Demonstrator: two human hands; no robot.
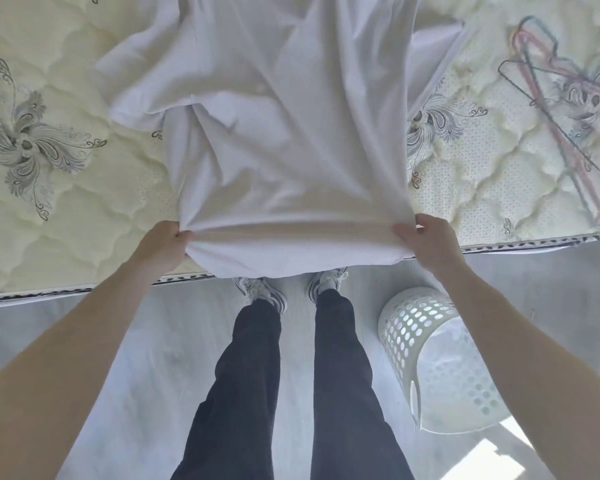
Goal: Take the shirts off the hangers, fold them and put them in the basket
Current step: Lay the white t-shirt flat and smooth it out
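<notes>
Now both arms reach forward, the left hand [163, 242] and right hand [426, 239] each pinching a hem corner of the white shirt [284, 133] spread on the bed [66, 188], apparently near the floor-standing basket [440, 362].

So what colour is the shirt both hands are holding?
The shirt is plain white, no print visible; the head view shows it best.

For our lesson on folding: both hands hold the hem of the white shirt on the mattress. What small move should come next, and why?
Probably a gentle tug on the hem to flatten it: the left hand and right hand pinch its corners, yet the white shirt lies creased on the mattress.
</notes>
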